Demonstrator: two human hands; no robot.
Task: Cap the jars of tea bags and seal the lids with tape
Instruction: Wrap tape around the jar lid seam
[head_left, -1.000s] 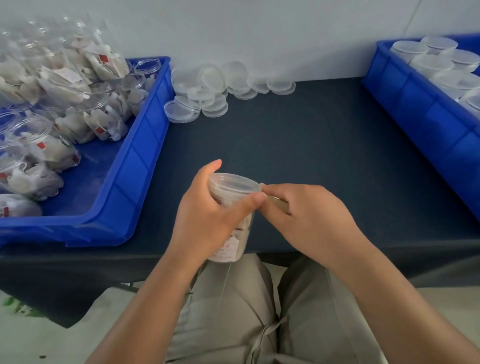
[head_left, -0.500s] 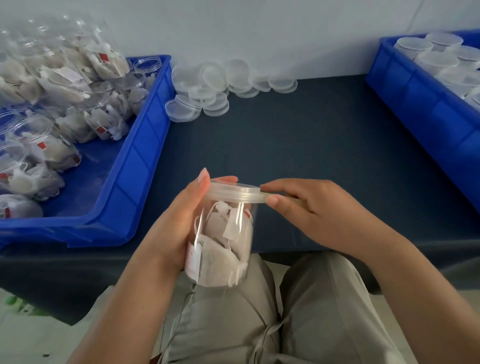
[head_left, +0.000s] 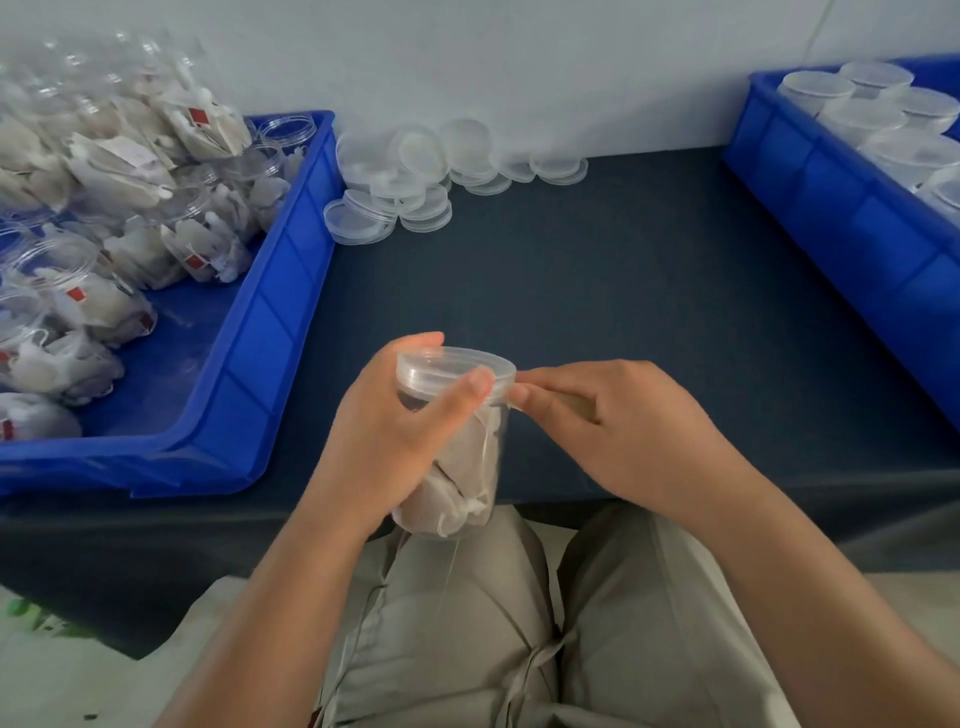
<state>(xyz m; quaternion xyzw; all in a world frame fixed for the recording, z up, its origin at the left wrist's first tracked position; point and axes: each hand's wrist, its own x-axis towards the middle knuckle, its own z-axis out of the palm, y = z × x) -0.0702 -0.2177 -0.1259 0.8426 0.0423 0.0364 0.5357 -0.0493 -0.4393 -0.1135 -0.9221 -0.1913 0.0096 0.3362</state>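
1. Change vs 0.5 s ago: the left hand has closed round the front of the jar, where it earlier lay open along the side. Its thumb now crosses up onto the lid. The right hand has gone from extended fingers to curled ones, at the same side of the rim.
2. Left fingers: wrapped round the jar body, firm grip.
3. Right fingers: narrowed, tips together and touching the lid rim. A tan object is tucked under them, possibly a tape roll. No tape strip can be made out.
4. Jar position: tilted, off the table, above its near edge and the lap, between the 2 hands. Tea bags fill it.
5. Lid sits on the mouth; whether it is fully seated cannot be told.
6. Risks, judged:
   - Lid tips up if the thumb eases while the right tips pull sideways.
   - Tape creases or misses the seam, because the jar is tilted and unsupported.
   - Smooth clear plastic may slip in the grip.
7. Step: capped, sealing appears to be starting.
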